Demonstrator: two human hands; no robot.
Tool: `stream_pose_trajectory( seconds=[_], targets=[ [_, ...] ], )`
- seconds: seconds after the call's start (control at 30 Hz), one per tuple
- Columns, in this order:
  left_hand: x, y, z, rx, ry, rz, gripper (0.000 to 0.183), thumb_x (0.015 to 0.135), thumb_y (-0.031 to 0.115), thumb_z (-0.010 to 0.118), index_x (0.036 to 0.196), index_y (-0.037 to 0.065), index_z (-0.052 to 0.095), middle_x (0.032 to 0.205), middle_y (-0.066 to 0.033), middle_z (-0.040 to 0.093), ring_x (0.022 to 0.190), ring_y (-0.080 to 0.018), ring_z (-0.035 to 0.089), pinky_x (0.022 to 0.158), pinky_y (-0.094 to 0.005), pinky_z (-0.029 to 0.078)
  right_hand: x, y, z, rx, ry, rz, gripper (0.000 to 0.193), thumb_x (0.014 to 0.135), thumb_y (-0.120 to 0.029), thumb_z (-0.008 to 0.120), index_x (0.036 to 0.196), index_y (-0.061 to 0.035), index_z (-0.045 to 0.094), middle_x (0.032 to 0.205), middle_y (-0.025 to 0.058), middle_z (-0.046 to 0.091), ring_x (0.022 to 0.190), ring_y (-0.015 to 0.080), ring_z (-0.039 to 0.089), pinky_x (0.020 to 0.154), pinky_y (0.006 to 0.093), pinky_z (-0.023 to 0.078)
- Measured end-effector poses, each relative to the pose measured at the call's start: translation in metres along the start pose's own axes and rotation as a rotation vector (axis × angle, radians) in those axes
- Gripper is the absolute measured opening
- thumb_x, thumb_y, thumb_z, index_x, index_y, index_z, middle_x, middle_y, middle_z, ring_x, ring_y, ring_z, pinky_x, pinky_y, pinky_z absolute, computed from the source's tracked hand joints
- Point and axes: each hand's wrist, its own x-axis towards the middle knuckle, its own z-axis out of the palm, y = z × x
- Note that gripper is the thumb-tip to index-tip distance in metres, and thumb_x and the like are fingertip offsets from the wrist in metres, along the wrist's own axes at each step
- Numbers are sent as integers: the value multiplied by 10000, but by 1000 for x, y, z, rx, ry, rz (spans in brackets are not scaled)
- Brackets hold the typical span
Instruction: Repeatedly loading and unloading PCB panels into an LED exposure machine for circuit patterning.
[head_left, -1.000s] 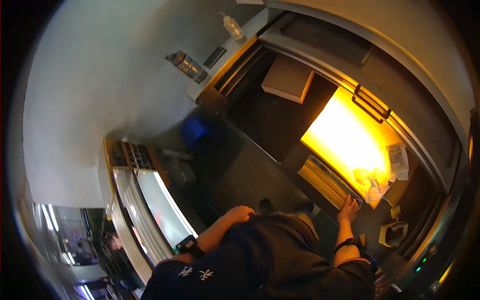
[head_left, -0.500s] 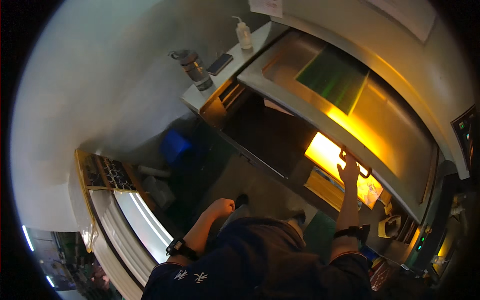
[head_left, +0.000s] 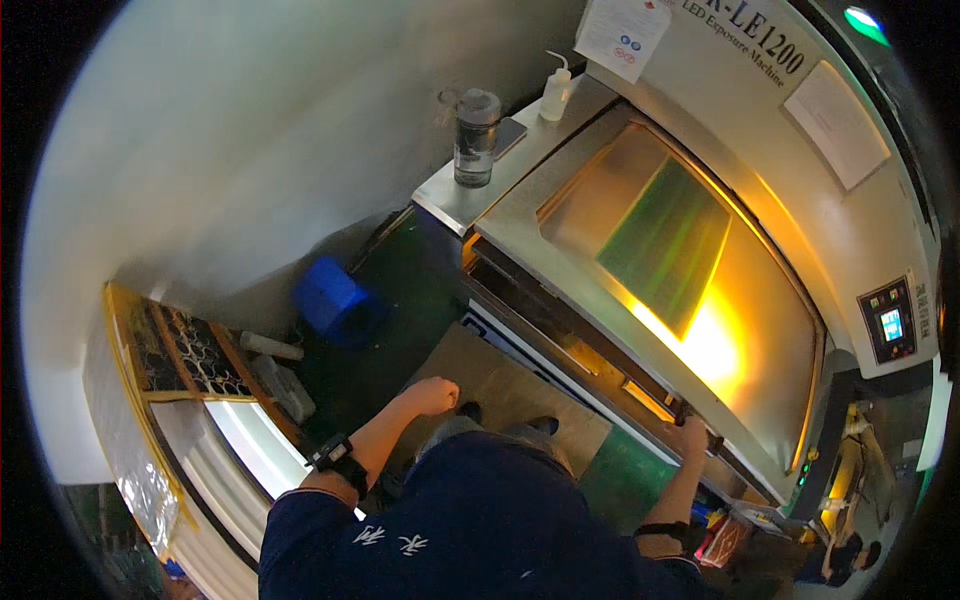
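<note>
Along the front edge of the lid (head_left: 530,243) | handle (head_left: 684,411), gripped by right hand (head_left: 690,436) | left hand (head_left: 435,396) fisted, well apart

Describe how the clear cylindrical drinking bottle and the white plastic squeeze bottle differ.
The clear cylindrical drinking bottle is see-through, while the white plastic squeeze bottle is cloudy. The clear one ends in a broad grey lid; the white one narrows to a thin bent spout. The clear bottle also looks wider and bigger than the white one. Both stand upright on the pale ledge.
</note>
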Motion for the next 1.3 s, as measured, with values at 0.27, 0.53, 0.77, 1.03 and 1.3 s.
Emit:
stream_pose_trajectory(
  seconds=[0.27,0.53,0.77,1.03,1.3],
  targets=[
    [132,119,-67,-445,298,433,170,860,167,585,971,61,657,850,-121,695,821,-299,677,763,-420,521,-62,-7,-211,-52,122,91,365,708,-390,776,781,-47,676,725,184,649,710,388,645,659,469,497],
    [305,253,-63,-74,662,191,935,834,532,663,1483,-10,266,1558,-287,166,1453,-463,119,1167,-546,145,-37,3,-292,80,840,-243,240,775,-259,750,903,-57,732,787,125,696,716,354,658,701,415,515],
    [324,316,-47,243,684,-249,1276,703,778,652,1541,-15,106,1607,-251,26,1485,-426,21,1165,-606,34,-3,42,-339,-117,1200,-411,266,905,-316,608,884,-84,738,790,103,701,685,291,663,660,389,494],
    [348,267,-145,277,428,-516,1103,643,715,763,1403,-10,429,1417,-200,483,1276,-334,505,985,-560,428,42,51,-399,-59,1420,-608,151,856,-207,705,812,-63,684,658,92,580,539,265,531,526,336,424],
    [348,273,-152,-542,114,-257,697,811,322,802,1297,-49,469,750,-77,537,549,-157,559,384,-186,372,22,70,-460,126,603,-375,275,784,-333,693,964,-126,683,882,45,649,831,205,595,788,377,405]
  ],
)
